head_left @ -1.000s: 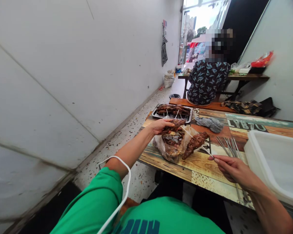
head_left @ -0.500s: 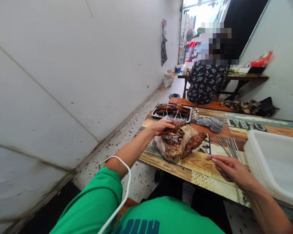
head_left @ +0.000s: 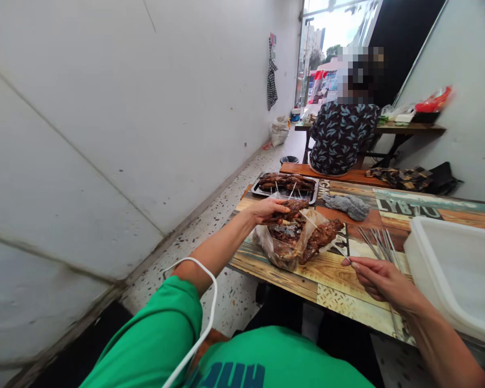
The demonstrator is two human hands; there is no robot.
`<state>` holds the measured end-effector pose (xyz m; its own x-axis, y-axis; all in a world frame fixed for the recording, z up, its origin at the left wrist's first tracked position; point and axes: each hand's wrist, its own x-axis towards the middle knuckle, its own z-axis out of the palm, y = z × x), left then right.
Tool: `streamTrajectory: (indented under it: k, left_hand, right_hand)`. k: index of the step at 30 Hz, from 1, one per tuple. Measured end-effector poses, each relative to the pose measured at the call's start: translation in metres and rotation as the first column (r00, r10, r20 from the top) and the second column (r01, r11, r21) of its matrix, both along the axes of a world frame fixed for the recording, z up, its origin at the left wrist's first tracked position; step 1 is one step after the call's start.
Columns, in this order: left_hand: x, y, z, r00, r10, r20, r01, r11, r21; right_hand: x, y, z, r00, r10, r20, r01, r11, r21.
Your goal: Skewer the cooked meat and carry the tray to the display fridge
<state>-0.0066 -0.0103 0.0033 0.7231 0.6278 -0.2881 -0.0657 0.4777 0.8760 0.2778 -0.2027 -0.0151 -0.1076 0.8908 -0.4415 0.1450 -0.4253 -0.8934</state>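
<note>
My left hand reaches out over a clear plastic bag of dark marinated meat and grips one piece of meat above it. My right hand pinches the end of a thin skewer. That skewer carries a brown chunk of meat lying across the bag's right edge. Both hands work over a patterned wooden table.
A metal tray of finished skewers sits at the table's far left. A grey cloth, a bundle of bare skewers and a white plastic tub lie to the right. A seated person faces away on a bench beyond.
My right hand with its skewer has shifted slightly left and up toward the bag. The left hand has hardly moved.
</note>
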Motion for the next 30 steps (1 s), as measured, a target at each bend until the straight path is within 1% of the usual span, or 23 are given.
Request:
streamTrajectory:
  k: [6, 8, 12, 18, 21, 25, 30]
  left_hand:
    - [-0.001, 0.008, 0.0, 0.999, -0.016, 0.029, 0.016, 1.0, -0.01]
    - [-0.002, 0.01, -0.002, 0.999, -0.008, 0.04, 0.009, 1.0, -0.012]
    - [-0.002, 0.011, -0.006, 0.998, 0.047, 0.047, -0.046, 0.998, -0.037]
    - [0.001, 0.002, -0.002, 0.995, 0.008, 0.096, -0.003, 0.999, -0.053]
    - [0.001, 0.001, -0.002, 0.996, 0.038, 0.087, -0.034, 0.998, -0.046]
    - [0.003, 0.001, -0.003, 0.992, 0.113, 0.052, -0.111, 0.993, -0.05]
    - [0.007, -0.001, -0.002, 0.986, 0.163, 0.024, -0.161, 0.984, -0.082]
  right_hand:
    - [0.0, 0.005, -0.001, 0.997, 0.007, -0.071, -0.011, 0.998, -0.06]
    - [0.001, 0.005, -0.003, 0.996, -0.01, -0.084, 0.006, 0.999, -0.048]
    - [0.002, 0.005, -0.003, 0.996, -0.025, -0.082, 0.024, 1.0, -0.012]
    - [0.006, 0.004, 0.002, 0.999, -0.028, -0.037, 0.028, 1.0, -0.003]
    - [0.008, 0.001, 0.0, 0.999, -0.03, -0.033, 0.03, 1.0, -0.009]
    - [0.005, -0.004, -0.004, 1.0, -0.007, -0.021, 0.007, 1.0, -0.013]
    - [-0.002, -0.008, -0.001, 1.0, -0.002, 0.009, 0.002, 1.0, -0.02]
